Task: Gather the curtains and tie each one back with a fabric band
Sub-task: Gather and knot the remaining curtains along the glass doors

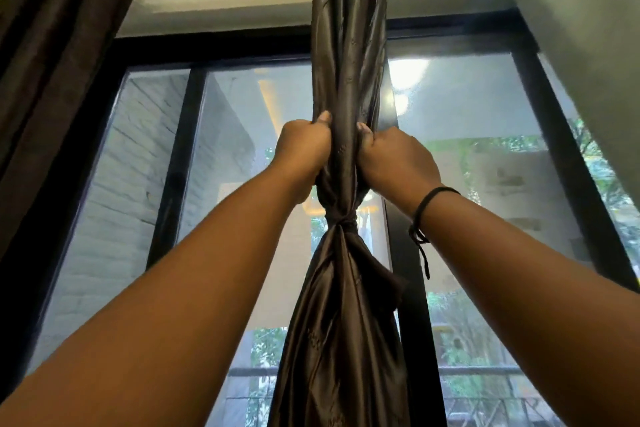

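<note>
Fingers of both hands' grip on the gathered curtain [348,80] lie hidden behind it.

The gathered curtain [348,55] hung from a rail beyond the frame's top edge. A fabric band [341,219] cinched it. No other support was visible.

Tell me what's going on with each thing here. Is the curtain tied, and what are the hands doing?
middle curtain: gathered into a bunch, hanging
fabric band: knotted tight round the middle curtain
left hand: grips the bunch above the band
right hand: grips the bunch from the other side
left curtain: hanging loose, no band in view
window: uncovered, daylight showing
</note>
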